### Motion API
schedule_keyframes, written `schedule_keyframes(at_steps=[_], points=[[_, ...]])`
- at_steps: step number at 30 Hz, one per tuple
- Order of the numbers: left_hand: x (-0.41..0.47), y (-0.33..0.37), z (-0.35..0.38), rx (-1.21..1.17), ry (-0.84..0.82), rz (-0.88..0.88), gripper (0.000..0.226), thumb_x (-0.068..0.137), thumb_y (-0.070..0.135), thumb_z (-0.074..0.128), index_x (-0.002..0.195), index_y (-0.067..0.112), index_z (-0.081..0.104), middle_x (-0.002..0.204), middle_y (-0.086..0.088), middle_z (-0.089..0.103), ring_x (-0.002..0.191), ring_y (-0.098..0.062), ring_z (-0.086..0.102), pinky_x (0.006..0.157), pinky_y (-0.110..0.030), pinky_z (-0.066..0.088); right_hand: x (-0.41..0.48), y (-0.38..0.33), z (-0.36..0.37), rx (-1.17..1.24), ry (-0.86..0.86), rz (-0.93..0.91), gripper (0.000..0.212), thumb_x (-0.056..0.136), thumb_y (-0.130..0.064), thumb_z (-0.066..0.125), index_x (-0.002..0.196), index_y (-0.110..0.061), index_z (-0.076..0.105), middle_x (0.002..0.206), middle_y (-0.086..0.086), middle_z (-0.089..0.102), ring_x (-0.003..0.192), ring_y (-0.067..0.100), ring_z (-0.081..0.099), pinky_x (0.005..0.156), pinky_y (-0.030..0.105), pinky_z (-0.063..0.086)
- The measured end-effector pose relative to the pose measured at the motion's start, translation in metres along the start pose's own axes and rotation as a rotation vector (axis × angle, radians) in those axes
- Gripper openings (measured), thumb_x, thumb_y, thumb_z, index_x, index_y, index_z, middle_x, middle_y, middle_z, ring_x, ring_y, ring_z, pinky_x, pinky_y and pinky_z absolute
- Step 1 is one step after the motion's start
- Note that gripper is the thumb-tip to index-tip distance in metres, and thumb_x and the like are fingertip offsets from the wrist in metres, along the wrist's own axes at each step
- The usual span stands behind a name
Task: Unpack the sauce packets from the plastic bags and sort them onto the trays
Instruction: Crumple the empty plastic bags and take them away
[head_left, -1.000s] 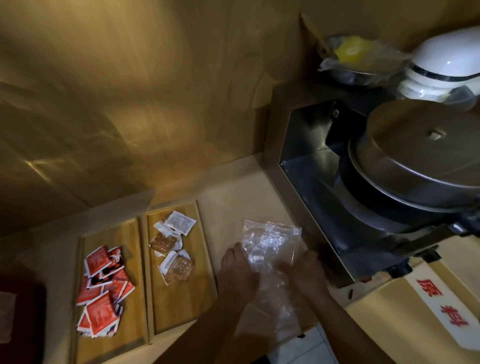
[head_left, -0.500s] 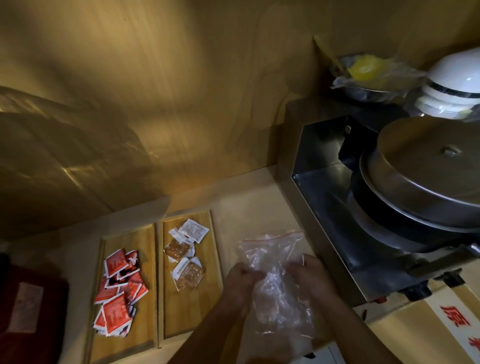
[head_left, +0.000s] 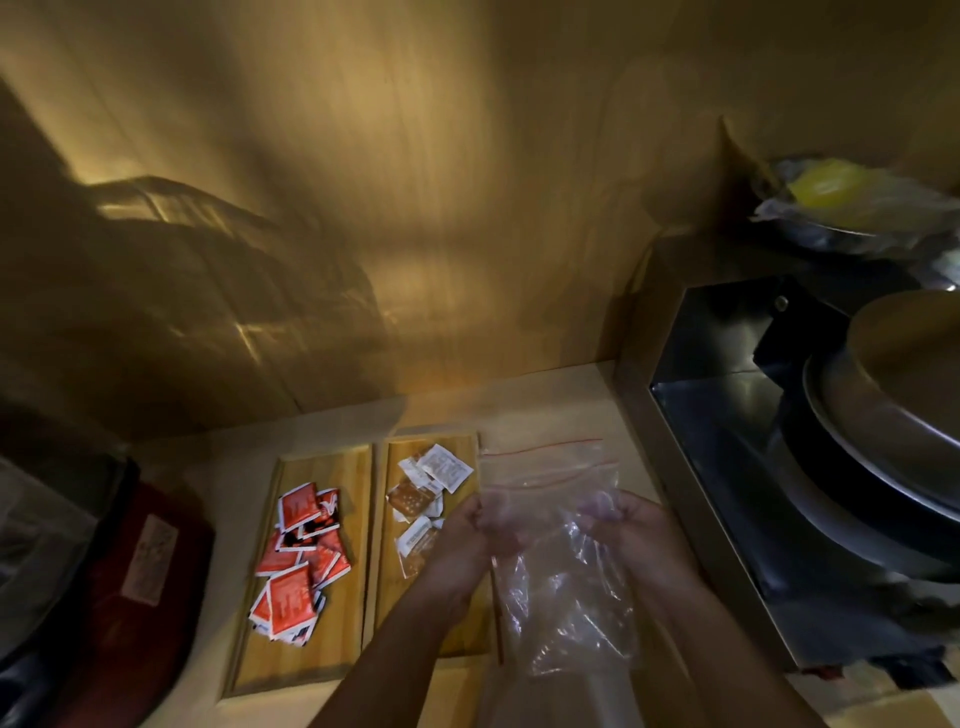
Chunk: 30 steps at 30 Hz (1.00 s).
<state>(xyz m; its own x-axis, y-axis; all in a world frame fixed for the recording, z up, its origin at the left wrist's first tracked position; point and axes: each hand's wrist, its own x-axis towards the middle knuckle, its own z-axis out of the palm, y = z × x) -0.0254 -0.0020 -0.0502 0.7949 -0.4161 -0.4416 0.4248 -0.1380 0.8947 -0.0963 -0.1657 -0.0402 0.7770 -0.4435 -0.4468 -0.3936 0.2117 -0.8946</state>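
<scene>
Pinching the plastic bag (head_left: 558, 551) between both hands' fingers (head_left: 597, 506)

Dim, warm-lit wooden wall (head_left: 415, 182)

Clear plastic bag (head_left: 561, 545): zip-top with red seal lines along its upper edge, crumpled, held upright above the counter, gripped at both sides near the top; contents cannot be made out. Left tray (head_left: 332, 467): wooden, rectangular, bearing a loose overlapping heap of red sauce packets (head_left: 301, 561) with white print. Right tray (head_left: 457, 639): wooden, matching, set just beside the first, bearing a small cluster of white and brown sauce packets (head_left: 428, 493) toward its far end.
</scene>
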Motion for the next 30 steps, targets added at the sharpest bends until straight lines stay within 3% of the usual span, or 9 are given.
schedule_keyframes(at_steps=[4,9,12,16,19,23,25,28,30], points=[[-0.006,0.005,-0.009,-0.011,-0.036,0.076,0.033,0.076,0.029,0.069,0.102,0.009,0.071,0.096,-0.01,0.074,0.088,-0.028,0.069,0.076,-0.037,0.055,0.002,-0.004,0.007,0.002,-0.102,-0.031,0.018,0.075,0.001,0.068,0.063,-0.012,0.066,0.065,0.009,0.068,0.06,0.022,0.061,0.055,0.028,0.05],[-0.009,0.012,-0.014,-0.043,0.084,0.072,0.027,0.08,0.029,0.066,0.096,0.009,0.073,0.102,-0.012,0.074,0.102,-0.031,0.067,0.094,-0.048,0.05,-0.009,-0.01,0.014,0.067,-0.209,-0.049,0.024,0.076,-0.025,0.071,0.063,-0.006,0.064,0.05,-0.001,0.066,0.043,0.011,0.06,0.044,0.019,0.046],[-0.011,0.017,-0.017,-0.043,0.055,0.052,0.021,0.082,0.018,0.066,0.095,0.003,0.072,0.098,-0.015,0.075,0.095,-0.03,0.07,0.085,-0.04,0.055,-0.009,-0.012,0.013,0.142,-0.281,-0.057,0.019,0.081,-0.025,0.065,0.088,-0.008,0.07,0.074,0.005,0.076,0.065,0.016,0.072,0.052,0.021,0.054],[-0.016,0.02,-0.017,0.016,-0.022,0.102,0.015,0.08,0.01,0.067,0.093,0.012,0.074,0.094,-0.004,0.076,0.087,-0.015,0.071,0.073,-0.026,0.056,-0.002,-0.021,0.01,0.314,-0.325,-0.087,0.018,0.077,-0.02,0.063,0.086,-0.005,0.067,0.072,0.009,0.073,0.066,0.022,0.07,0.056,0.027,0.056],[-0.019,0.017,-0.014,0.022,-0.004,0.1,0.019,0.084,0.024,0.063,0.094,0.012,0.074,0.096,-0.01,0.075,0.091,-0.025,0.07,0.08,-0.037,0.056,0.002,-0.023,0.011,0.303,-0.222,-0.121,0.005,0.076,-0.005,0.064,0.073,0.0,0.063,0.053,0.006,0.067,0.049,0.019,0.063,0.045,0.024,0.052],[-0.018,0.014,-0.01,0.06,0.083,0.109,0.029,0.085,0.037,0.06,0.089,0.012,0.074,0.093,-0.013,0.075,0.091,-0.033,0.07,0.089,-0.054,0.053,0.003,-0.019,0.013,0.244,-0.145,-0.188,0.017,0.083,-0.006,0.061,0.066,-0.005,0.063,0.049,0.001,0.065,0.046,0.015,0.061,0.046,0.022,0.049],[-0.017,0.015,-0.01,0.052,0.145,0.121,0.03,0.084,0.038,0.061,0.088,0.012,0.075,0.092,-0.013,0.075,0.091,-0.033,0.07,0.088,-0.056,0.052,0.003,-0.017,0.011,0.315,-0.226,-0.135,0.015,0.082,-0.011,0.064,0.071,-0.001,0.062,0.05,0.002,0.067,0.045,0.012,0.062,0.045,0.019,0.05],[-0.015,0.018,-0.015,-0.038,0.182,0.138,0.031,0.085,0.037,0.06,0.095,0.011,0.073,0.096,-0.013,0.075,0.096,-0.033,0.069,0.087,-0.052,0.055,0.006,-0.008,0.007,0.224,-0.345,-0.079,0.045,0.054,-0.029,0.086,0.081,0.0,0.066,0.071,0.012,0.071,0.065,0.022,0.062,0.061,0.026,0.05],[-0.016,0.019,-0.02,-0.079,0.138,0.134,0.033,0.086,0.039,0.059,0.1,0.012,0.072,0.1,-0.012,0.074,0.098,-0.031,0.069,0.088,-0.051,0.054,0.007,-0.004,0.005,0.214,-0.319,-0.061,0.024,0.064,-0.016,0.079,0.074,0.0,0.063,0.064,0.013,0.068,0.056,0.02,0.06,0.055,0.026,0.048]])
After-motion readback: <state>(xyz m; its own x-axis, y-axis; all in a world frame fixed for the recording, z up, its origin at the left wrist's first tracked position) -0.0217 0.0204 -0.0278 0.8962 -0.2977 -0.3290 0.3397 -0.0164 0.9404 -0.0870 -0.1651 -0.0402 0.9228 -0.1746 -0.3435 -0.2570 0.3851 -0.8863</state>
